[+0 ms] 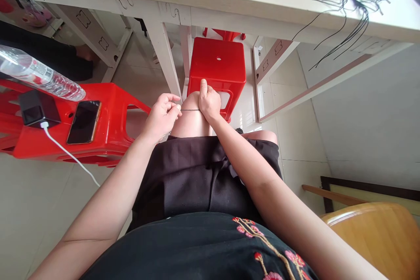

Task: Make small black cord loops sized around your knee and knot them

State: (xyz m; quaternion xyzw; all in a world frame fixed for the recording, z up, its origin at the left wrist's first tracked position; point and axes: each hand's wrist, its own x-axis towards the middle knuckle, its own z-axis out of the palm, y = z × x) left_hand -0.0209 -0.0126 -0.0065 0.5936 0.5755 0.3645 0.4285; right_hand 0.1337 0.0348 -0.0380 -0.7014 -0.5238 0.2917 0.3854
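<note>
"What's the left hand [164, 116] doing?"

"Pinching black cord [190, 110], stretched straight over the knee [191, 100]; the right hand [210, 100] curls over its other side, grip hidden. Even tension should serve best."

"Beyond?"

"A red stool [216, 68] at twelve o'clock."

A blk top [164, 245] is worn, its R front decorated w/ embroidered pink & red blossoms [297, 257] on tan branches [271, 244]. Dk skirt or shorts [187, 183] (type can't be told) worn too, hemmed abv knees [267, 136]; forearms [108, 197] left uncovered.
</note>
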